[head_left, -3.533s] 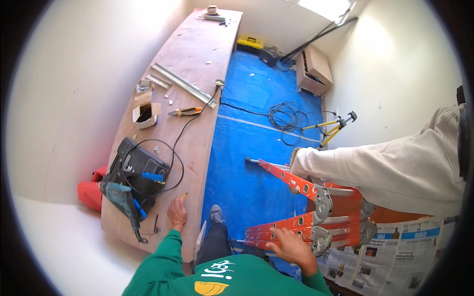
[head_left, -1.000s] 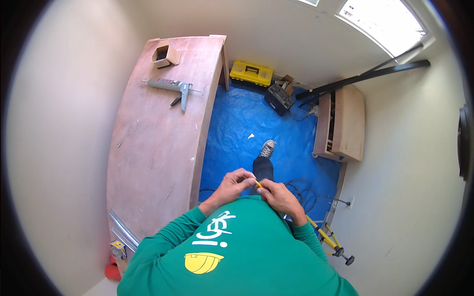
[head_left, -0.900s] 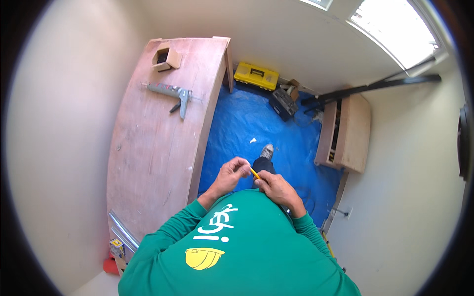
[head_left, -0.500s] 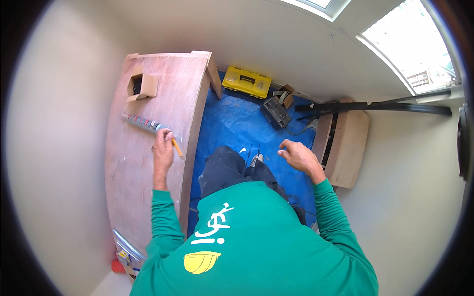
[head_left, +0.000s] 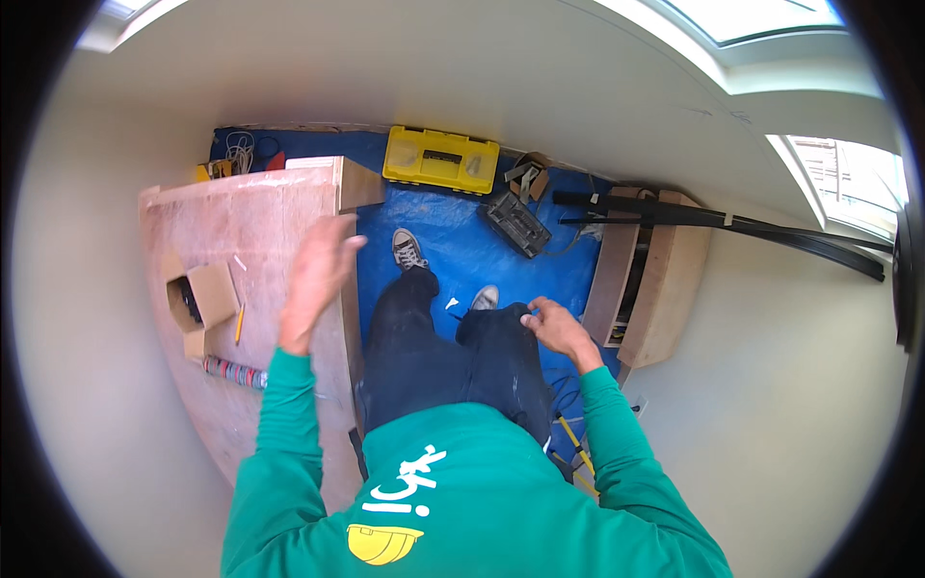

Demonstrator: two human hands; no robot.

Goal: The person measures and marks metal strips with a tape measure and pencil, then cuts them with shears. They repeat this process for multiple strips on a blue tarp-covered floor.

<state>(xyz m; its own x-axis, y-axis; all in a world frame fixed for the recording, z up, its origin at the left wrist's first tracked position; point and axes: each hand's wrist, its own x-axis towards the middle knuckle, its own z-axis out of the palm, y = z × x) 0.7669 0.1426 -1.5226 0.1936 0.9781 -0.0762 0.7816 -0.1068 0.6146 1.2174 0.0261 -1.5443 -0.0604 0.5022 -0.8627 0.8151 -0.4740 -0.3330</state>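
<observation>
Slightly smeared by motion, my left hand (head_left: 320, 272) hovers over the wooden workbench-like panel (head_left: 279, 207), fingers stretched out and holding nothing. An orange pencil (head_left: 239, 325) lies on that surface to its left, beside an opened cardboard box (head_left: 210, 294) with dark contents. Below the box is a cartridge tube (head_left: 234, 373), partly hidden by my left sleeve. My right hand (head_left: 559, 329) is above my right knee, its fingers loosely bent and apart with nothing visible in them.
A blue sheet (head_left: 385, 318) covers the floor. Along the far wall stand a yellow toolbox (head_left: 441, 159), a small open carton (head_left: 528, 178) and a dark grey case (head_left: 515, 223). Long black strips (head_left: 732, 223) jut over a wooden cabinet (head_left: 665, 289) at the right.
My left hand has let go of the pencil, which now lies by the box, and has moved up and away. I have shifted forward; more floor shows beyond the wooden surface.
</observation>
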